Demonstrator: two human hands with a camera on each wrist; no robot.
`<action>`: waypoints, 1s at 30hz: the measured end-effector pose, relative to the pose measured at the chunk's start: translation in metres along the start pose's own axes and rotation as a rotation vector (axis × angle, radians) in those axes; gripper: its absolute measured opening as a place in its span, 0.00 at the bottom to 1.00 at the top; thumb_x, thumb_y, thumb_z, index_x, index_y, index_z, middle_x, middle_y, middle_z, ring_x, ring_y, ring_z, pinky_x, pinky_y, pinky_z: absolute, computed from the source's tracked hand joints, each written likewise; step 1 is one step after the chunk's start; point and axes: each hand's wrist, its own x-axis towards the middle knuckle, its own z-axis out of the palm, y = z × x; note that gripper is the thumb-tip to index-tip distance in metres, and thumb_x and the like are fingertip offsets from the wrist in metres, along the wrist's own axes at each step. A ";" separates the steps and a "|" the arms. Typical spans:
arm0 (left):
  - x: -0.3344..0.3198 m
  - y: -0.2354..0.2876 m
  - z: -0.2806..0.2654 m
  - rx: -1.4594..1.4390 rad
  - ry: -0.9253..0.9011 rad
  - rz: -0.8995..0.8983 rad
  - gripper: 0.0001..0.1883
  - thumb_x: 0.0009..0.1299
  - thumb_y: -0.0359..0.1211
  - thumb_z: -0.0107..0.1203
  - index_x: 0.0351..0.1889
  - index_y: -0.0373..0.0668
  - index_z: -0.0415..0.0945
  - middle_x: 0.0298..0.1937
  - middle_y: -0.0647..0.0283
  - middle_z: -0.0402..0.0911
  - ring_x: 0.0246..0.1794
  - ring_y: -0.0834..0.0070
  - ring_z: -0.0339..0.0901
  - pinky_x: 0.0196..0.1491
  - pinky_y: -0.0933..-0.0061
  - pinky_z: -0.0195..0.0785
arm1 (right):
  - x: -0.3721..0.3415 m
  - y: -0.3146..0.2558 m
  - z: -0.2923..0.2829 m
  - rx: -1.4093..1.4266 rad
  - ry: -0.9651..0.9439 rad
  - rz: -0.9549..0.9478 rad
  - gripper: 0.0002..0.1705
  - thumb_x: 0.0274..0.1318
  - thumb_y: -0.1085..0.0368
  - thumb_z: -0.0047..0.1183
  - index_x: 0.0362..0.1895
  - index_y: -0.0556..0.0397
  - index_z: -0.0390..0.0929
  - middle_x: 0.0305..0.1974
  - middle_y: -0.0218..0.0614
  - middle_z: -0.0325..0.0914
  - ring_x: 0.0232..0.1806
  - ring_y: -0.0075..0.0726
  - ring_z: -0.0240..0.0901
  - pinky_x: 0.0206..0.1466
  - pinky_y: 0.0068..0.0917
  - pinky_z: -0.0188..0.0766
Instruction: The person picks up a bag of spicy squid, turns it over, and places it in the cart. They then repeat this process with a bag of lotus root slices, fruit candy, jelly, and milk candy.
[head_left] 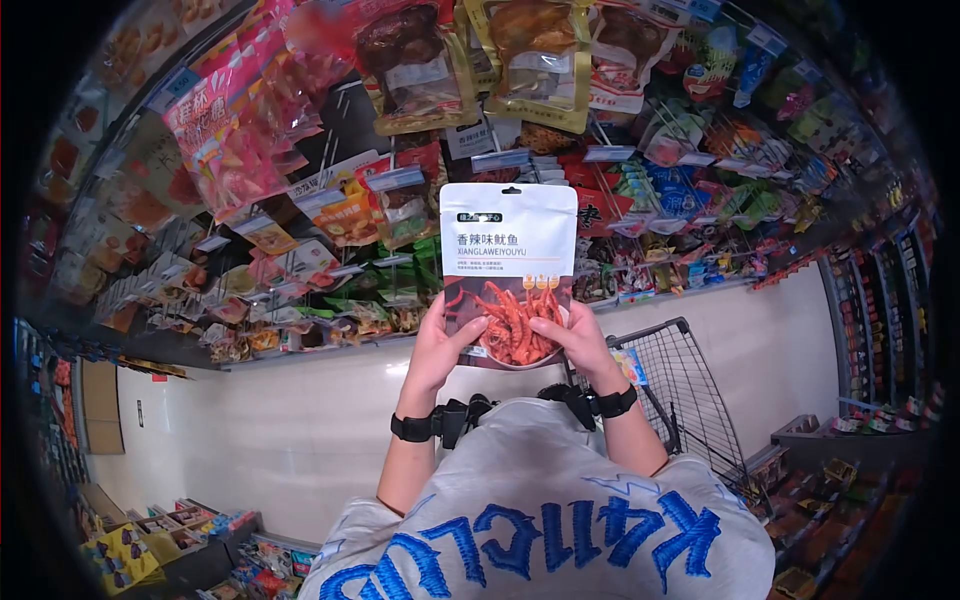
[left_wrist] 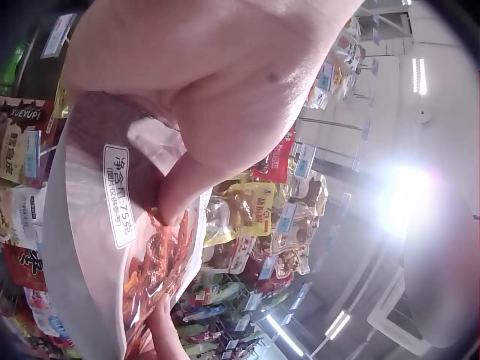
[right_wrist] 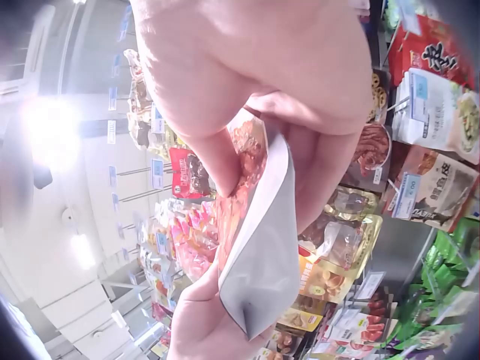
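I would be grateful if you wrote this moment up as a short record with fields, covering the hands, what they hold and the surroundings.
Held item: snack pouch, upright, white top, food picture below
Printed name: XIANGLAWEIYOUYU
Left hand: left hand grips the lower left side, thumb on the front
Right hand: right hand grips the lower right side, thumb on the front
Beyond pouch: hanging snack packets
Wheeled or not: cannot tell, for the black wire basket at right

Head view: heavy fisheye distortion, black corners. Both wrist views: intense glare from ceiling light (left_wrist: 411, 196), blown out.
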 end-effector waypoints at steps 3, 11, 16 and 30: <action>0.000 -0.001 0.013 0.056 0.027 0.069 0.30 0.66 0.24 0.61 0.66 0.38 0.62 0.59 0.61 0.74 0.55 0.77 0.74 0.58 0.73 0.69 | 0.000 -0.012 -0.005 0.034 0.003 0.035 0.21 0.59 0.71 0.59 0.56 0.61 0.74 0.50 0.35 0.80 0.48 0.22 0.77 0.53 0.23 0.75; -0.020 0.011 0.038 0.906 0.201 0.289 0.42 0.62 0.36 0.68 0.73 0.43 0.58 0.64 0.55 0.66 0.56 0.67 0.69 0.59 0.67 0.65 | 0.004 -0.022 -0.012 -0.018 0.040 0.002 0.20 0.60 0.70 0.60 0.56 0.61 0.75 0.50 0.35 0.80 0.48 0.22 0.76 0.55 0.23 0.73; -0.019 -0.005 0.054 0.531 0.092 0.252 0.40 0.64 0.38 0.66 0.71 0.39 0.57 0.69 0.55 0.62 0.68 0.65 0.64 0.65 0.66 0.61 | -0.003 -0.020 -0.005 -0.046 -0.108 -0.043 0.30 0.60 0.70 0.59 0.65 0.62 0.66 0.60 0.39 0.73 0.53 0.25 0.74 0.59 0.24 0.71; -0.032 -0.012 0.034 -0.418 0.093 -0.053 0.27 0.75 0.35 0.50 0.68 0.31 0.60 0.63 0.53 0.72 0.61 0.65 0.72 0.62 0.65 0.65 | 0.002 -0.024 -0.031 -0.078 0.035 -0.104 0.27 0.60 0.67 0.60 0.62 0.61 0.69 0.58 0.37 0.74 0.59 0.26 0.69 0.60 0.25 0.68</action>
